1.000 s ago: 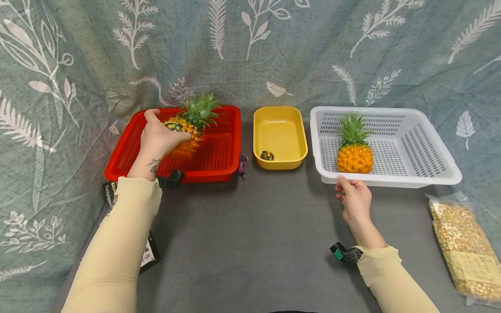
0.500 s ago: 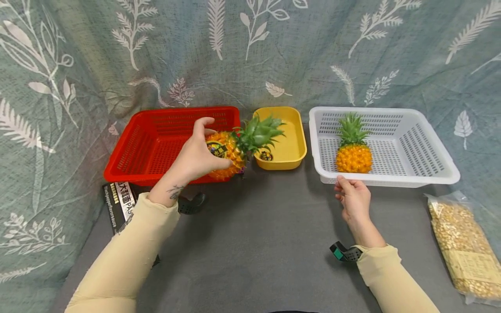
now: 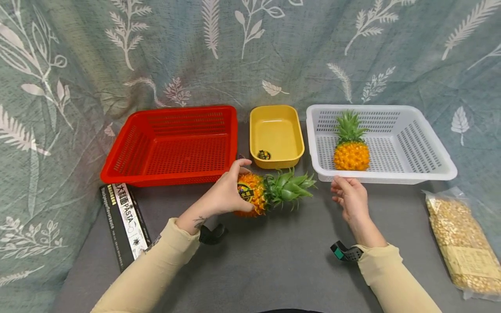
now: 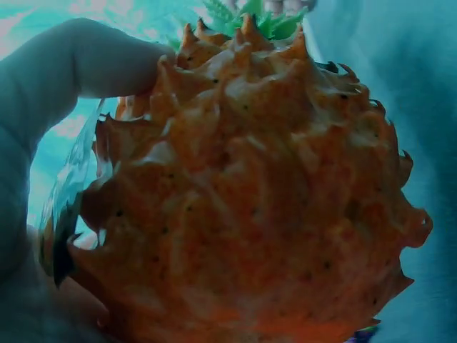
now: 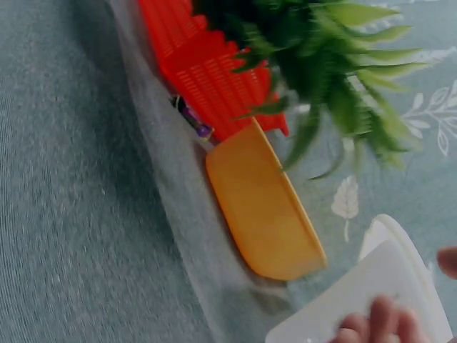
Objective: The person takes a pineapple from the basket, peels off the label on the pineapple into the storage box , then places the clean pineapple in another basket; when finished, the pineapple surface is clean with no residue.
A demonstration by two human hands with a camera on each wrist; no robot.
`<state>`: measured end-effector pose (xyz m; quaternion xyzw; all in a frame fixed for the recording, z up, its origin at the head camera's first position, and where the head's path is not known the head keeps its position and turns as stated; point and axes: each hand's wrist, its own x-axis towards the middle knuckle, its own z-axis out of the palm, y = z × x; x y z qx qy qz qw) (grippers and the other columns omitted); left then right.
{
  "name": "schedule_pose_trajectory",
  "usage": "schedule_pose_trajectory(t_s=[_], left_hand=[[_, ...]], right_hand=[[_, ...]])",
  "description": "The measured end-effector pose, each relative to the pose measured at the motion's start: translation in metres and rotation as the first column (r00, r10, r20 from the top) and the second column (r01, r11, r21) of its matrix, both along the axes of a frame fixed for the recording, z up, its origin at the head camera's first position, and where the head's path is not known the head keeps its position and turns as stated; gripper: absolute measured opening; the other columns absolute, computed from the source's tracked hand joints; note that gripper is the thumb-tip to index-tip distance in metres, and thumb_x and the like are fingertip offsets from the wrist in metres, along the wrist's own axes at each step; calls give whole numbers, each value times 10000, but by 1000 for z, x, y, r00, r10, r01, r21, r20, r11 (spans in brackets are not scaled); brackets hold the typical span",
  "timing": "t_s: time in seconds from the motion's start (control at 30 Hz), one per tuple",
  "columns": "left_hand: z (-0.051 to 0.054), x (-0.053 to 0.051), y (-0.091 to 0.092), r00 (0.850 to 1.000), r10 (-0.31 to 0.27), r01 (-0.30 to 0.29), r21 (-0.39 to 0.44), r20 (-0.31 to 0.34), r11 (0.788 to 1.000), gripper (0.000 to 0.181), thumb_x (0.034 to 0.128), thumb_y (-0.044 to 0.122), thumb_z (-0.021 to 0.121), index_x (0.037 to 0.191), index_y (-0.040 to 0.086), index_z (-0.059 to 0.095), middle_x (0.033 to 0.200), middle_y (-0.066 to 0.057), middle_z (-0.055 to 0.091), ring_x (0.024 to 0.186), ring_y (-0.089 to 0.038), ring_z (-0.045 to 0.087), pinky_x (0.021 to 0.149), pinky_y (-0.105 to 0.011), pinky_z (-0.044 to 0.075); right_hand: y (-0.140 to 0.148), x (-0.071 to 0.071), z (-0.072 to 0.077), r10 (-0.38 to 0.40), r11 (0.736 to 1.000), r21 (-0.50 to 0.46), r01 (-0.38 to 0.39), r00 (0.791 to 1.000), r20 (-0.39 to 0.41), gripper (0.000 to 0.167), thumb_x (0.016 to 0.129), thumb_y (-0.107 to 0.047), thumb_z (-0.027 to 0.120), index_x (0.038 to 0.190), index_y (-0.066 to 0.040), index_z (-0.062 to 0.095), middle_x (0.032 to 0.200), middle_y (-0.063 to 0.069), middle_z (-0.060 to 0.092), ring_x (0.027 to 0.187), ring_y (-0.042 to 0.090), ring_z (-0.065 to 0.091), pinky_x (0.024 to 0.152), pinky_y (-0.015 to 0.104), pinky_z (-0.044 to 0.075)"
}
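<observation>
While its green leafy crown is pointing toward the person's right, an orange, knobbly toy-like pineapple (image 3: 258,198) is tilting over on its side in front of the red basket and the yellow tub. The left hand (image 3: 224,193) is grasping it around the base, its grip closing with the thumb on the near side and the fingers on the far side, and a round black-and-yellow sticker (image 3: 245,192) is showing between them. Whether the fruit is touching the dark grey worktop (image 3: 274,265) I cannot tell.

Near the crown's tip, the right hand (image 3: 355,200) is hovering at the near edge of a white perforated plastic basket (image 3: 407,176); its grip is staying empty, the fingers curling loosely, though contact with the rim is not showing clearly. Inside that basket, a second orange pineapple with a green crown (image 3: 351,156) is lying toward the left end.

Behind the held fruit, a yellow rounded plastic tub (image 3: 278,139) is holding a small black-and-yellow disc (image 3: 264,155), and a red perforated plastic basket (image 3: 188,179) is standing to its left. A small purple wrapped candy (image 5: 191,118) is lying between these two. Farther out, a black-and-white pasta box (image 3: 125,221) is lying at left, and a clear bag of yellow grains (image 3: 465,243) is resting at right.
</observation>
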<state>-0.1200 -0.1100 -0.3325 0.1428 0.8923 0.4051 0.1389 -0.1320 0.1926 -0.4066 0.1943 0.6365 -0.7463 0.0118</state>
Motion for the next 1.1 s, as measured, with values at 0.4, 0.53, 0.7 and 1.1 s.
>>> schedule_pose_trajectory(t_s=[0.4,0.53,0.7,1.1], left_hand=[[-44,-8,4,999,-40,40,-6,23,999,981,575,18,806,1373,143,250,1311,-143,449,1117,-296,465,807,-378,450],[-50,-11,4,999,-37,37,2,27,999,995,577,21,809,1382,156,240,1321,-136,441,1127,-304,455,799,-382,441],[-53,-14,3,999,-51,51,-1,19,999,1004,582,26,813,1392,156,234,1323,-134,450,1153,-312,443,873,-435,431],[-53,-18,4,996,-81,81,10,32,997,1019,593,25,808,1415,97,210,1322,-160,466,1108,-291,498,895,-425,444]], right_hand=[[-9,12,9,407,878,369,-305,882,-238,163,888,-81,577,733,-42,550,632,-94,556,581,76,505,527,233,427],[-21,14,11,469,845,456,-279,796,-383,78,829,10,623,777,27,567,683,-97,570,589,27,485,540,208,411],[-38,12,10,603,733,631,-253,670,-432,143,761,4,701,874,-1,614,852,48,634,768,111,578,700,301,490],[-78,4,13,841,341,940,16,442,-312,445,686,-286,799,1029,-51,643,1075,84,634,1053,242,551,875,439,420]])
